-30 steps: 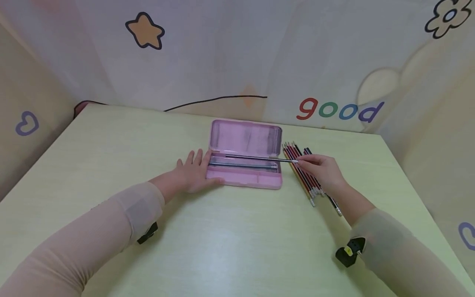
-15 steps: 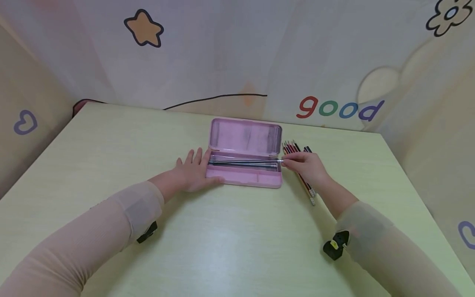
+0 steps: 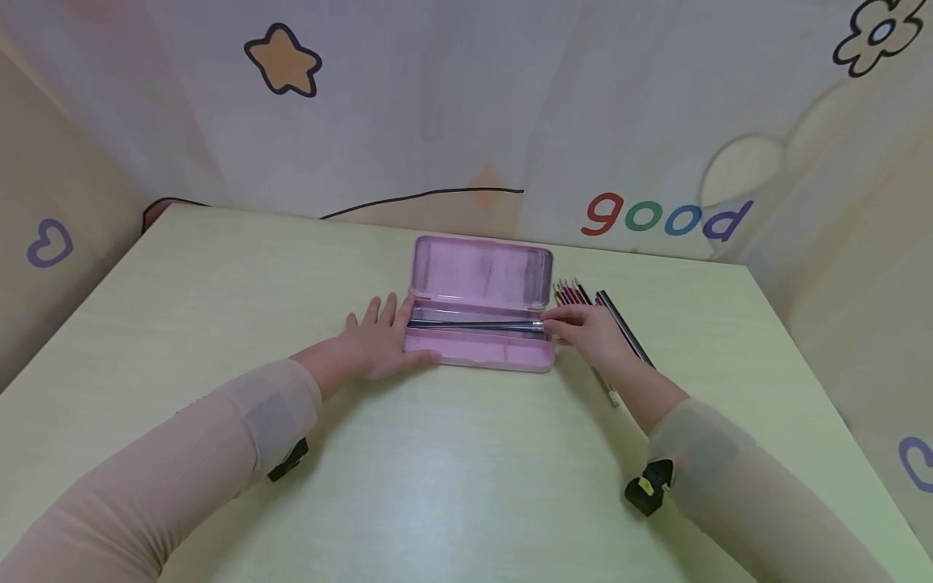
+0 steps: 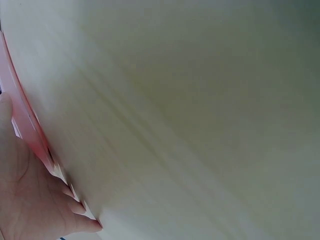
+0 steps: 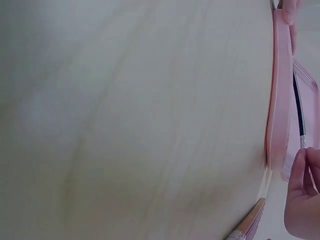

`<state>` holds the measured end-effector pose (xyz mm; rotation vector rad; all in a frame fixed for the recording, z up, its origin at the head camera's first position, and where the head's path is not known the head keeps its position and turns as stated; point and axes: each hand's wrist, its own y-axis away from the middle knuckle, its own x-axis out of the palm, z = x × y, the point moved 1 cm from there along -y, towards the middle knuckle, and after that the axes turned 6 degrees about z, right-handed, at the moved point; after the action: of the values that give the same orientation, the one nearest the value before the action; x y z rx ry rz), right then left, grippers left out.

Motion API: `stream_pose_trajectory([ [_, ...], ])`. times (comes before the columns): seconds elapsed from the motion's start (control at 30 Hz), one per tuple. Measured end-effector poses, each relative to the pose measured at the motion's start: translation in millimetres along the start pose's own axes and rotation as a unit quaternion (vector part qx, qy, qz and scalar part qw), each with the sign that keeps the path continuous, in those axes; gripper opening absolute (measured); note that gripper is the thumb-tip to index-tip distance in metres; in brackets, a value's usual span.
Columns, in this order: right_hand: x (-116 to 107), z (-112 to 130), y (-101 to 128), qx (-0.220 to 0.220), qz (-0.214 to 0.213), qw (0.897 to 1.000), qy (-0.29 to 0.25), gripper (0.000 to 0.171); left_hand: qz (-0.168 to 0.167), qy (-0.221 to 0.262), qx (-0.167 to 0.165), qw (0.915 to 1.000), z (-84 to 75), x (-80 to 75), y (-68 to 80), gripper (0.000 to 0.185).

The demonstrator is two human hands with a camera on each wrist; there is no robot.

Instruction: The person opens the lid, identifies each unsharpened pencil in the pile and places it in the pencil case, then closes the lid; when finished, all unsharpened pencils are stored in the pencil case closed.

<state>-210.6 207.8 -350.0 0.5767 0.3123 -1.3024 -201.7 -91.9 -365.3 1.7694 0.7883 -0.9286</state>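
An open pink pencil case (image 3: 457,347) lies near the back of the table, its lid (image 3: 481,271) tipped back. My left hand (image 3: 375,344) rests at its left end, fingers spread straight and thumb along the front edge. Between thumb and fingertips, my right hand (image 3: 589,330) pinches the end of a dark pencil (image 3: 474,325), also seen in the right wrist view as a black pencil (image 5: 299,107). It lies lengthwise over the case's long compartment, overlapping another dark pencil there. The left wrist view shows the left hand (image 4: 35,200) against the pink case wall (image 4: 22,112).
Right of the case lies a bunch of pencils (image 3: 568,291), partly hidden under the right hand and forearm. Dark pencils (image 3: 625,330) lie just beyond it. A printed curtain (image 3: 452,105) hangs behind the table's back edge.
My right hand has moved left and slightly down with the dark pencil, bringing it from above the case's hinge side to the long compartment. The left hand has stayed in place.
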Motion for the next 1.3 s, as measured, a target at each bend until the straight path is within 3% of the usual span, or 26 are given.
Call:
stream_pose_trajectory([
  [0.43, -17.0, -6.5, 18.6, 0.023, 0.008, 1.0, -0.009, 0.033, 0.0, 0.002, 0.001, 1.0, -0.2, 2.1, -0.7, 0.106],
  [0.83, -63.2, -41.2, 60.9, 0.031, -0.052, 0.997, -0.042, 0.059, 0.001, -0.005, 0.005, 1.0, -2.8, 4.2, -0.3, 0.104],
  [1.0, -78.0, -61.2, 78.9, 0.018, -0.07, 0.995, -0.063, 0.056, 0.0, -0.005, 0.006, 1.0, -2.4, 5.0, -0.9, 0.104],
  [1.3, -94.8, -89.6, 107.8, 0.04, -0.081, 0.994, -0.057, 0.048, -0.003, -0.004, 0.001, 1.0, -0.8, 1.9, 0.0, 0.106],
])
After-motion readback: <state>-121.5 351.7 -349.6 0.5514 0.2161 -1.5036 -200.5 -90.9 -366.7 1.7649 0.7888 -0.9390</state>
